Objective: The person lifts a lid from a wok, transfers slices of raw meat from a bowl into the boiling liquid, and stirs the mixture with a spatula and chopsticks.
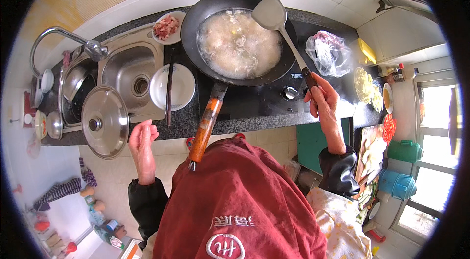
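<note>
My right hand [325, 103] grips the dark handle of a wok spatula [271, 13]. Its broad metal blade is held up over the right part of a black wok [191, 35]. Pale, frothy liquid [238, 48] with bits of food fills the wok. Nothing is in my left hand [143, 143], which hovers by the counter's front edge with loosely bent fingers. Just left of it is a metal pot lid [110, 139] with a dark knob. The wok's wooden handle [206, 130] points towards my red apron [238, 193].
Chopsticks [169, 90] lie across a white bowl [183, 90] beside the steel sink [126, 61]. Behind them is a bowl of cut raw meat [166, 28]. A plastic bag [328, 53] sits right of the wok. Farther right are chopped vegetables [363, 84] and a cutting board [363, 136].
</note>
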The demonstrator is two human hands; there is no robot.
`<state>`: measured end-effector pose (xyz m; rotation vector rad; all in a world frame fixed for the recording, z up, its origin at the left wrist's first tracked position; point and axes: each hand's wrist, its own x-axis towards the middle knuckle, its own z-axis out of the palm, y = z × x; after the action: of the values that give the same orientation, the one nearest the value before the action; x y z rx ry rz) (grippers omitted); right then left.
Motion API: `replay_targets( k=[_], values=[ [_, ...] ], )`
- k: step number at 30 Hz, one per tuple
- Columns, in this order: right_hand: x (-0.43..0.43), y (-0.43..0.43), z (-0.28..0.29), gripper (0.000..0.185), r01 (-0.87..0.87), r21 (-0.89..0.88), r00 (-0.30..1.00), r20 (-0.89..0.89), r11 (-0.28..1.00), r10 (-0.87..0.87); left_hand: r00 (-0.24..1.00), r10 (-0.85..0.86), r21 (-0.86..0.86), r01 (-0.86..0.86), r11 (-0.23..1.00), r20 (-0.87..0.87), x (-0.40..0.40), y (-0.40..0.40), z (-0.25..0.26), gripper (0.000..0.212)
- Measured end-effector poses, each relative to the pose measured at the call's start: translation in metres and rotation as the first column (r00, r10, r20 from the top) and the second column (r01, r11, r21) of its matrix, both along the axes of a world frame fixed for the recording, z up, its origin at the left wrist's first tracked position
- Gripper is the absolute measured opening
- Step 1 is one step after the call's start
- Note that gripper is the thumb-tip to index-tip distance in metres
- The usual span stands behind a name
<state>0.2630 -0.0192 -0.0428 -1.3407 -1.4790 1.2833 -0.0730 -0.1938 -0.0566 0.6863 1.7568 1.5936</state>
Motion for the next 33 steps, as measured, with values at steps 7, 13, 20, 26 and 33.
replay_targets(
  k=[7, 13, 20, 26, 33],
  values=[
    [-0.006, 0.004, -0.003, 0.033, -0.062, 0.049, 0.994, -0.083, 0.997, 0.066, 0.998, 0.039, -0.07, -0.035, 0.997, 0.049, -0.005, -0.002, -0.002, 0.022],
    [-0.009, 0.005, -0.004, 0.033, -0.051, 0.061, 0.995, -0.078, 0.997, 0.056, 0.998, 0.036, -0.08, -0.032, 0.996, 0.049, -0.008, -0.001, -0.002, 0.023],
    [-0.013, 0.009, 0.0, 0.032, -0.016, 0.047, 1.0, -0.01, 0.999, 0.016, 1.0, 0.002, 0.008, -0.002, 1.0, -0.003, -0.01, 0.002, -0.001, 0.023],
    [-0.019, 0.021, 0.01, 0.032, -0.001, 0.053, 0.996, 0.09, 0.999, -0.004, 0.998, 0.054, 0.035, -0.052, 0.998, -0.037, -0.001, -0.001, 0.006, 0.023],
    [-0.029, 0.046, 0.01, 0.033, -0.101, 0.163, 0.969, 0.238, 0.981, 0.06, 0.987, 0.153, 0.018, -0.152, 0.988, -0.038, 0.018, -0.011, 0.011, 0.024]
  ],
)
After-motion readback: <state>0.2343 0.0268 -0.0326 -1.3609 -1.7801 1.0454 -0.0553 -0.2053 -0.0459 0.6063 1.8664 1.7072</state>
